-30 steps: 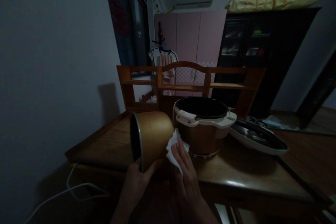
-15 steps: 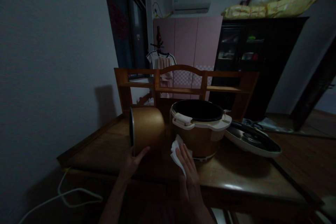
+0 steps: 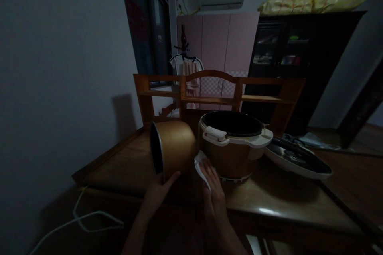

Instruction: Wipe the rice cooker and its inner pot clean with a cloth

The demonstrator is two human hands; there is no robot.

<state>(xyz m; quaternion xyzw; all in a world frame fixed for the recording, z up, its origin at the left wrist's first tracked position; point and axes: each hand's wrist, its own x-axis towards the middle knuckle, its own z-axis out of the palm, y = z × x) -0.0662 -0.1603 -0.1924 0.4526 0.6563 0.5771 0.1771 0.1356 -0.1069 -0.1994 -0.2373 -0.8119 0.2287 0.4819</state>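
My left hand (image 3: 161, 193) grips the rim of a gold inner pot (image 3: 177, 145), tipped on its side with its dark mouth facing left. The thumb lies along the outer wall; the other fingers are mostly hidden by the rim. In my right hand (image 3: 214, 185) is a white tissue (image 3: 201, 163), held under the fingers close to the pot's base. Just right of it stands a rice cooker (image 3: 230, 159) with a gold body, cream rim and dark opening. Its detached lid (image 3: 296, 159) lies upturned at the right.
The wooden desk (image 3: 116, 167) has a raised shelf (image 3: 209, 99) along its back. A wall (image 3: 74, 67) borders the left side. A white cord (image 3: 98, 213) hangs at the lower left. Beyond stand pink cabinets (image 3: 215, 44) and a dark cupboard (image 3: 314, 59).
The view has shifted slightly. My left hand has turned the pot a little, so more of its dark inside shows. The tissue in my right hand is now closer to the pot's base.
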